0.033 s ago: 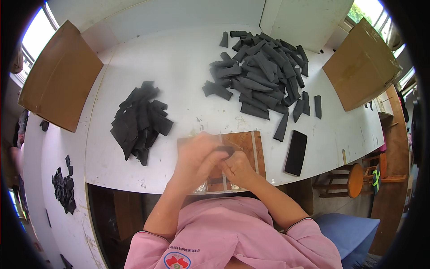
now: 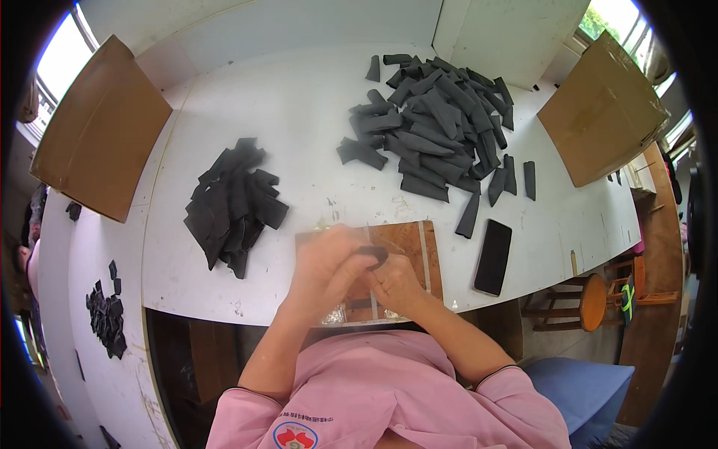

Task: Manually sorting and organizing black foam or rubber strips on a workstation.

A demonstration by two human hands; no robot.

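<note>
Both of my hands meet over a brown wooden board (image 2: pixel 411 238) at the table's near edge. A small dark grey piece of soft material (image 2: pixel 373 255) shows as a curved band between them. My left hand (image 2: pixel 329 263), slightly blurred, has its fingers closed round the piece. From the other side my right hand (image 2: pixel 395 286) grips its lower end with bent fingers. Most of the piece is hidden by the fingers. Left of the hands lies a pile of flat dark pieces (image 2: pixel 235 206). Beyond them to the right is a larger heap of rolled, tube-like dark pieces (image 2: pixel 441 127).
A black phone (image 2: pixel 493 257) lies right of the board. Cardboard boxes stand at the left (image 2: pixel 105 127) and right (image 2: pixel 604 112) of the white table (image 2: pixel 299 97). Small dark scraps (image 2: pixel 107 318) sit on the left side table. A wooden stool (image 2: pixel 593 301) is at the right.
The dark piece between my hands has turned slightly and shows more of its curve. My hands stay in nearly the same place.
</note>
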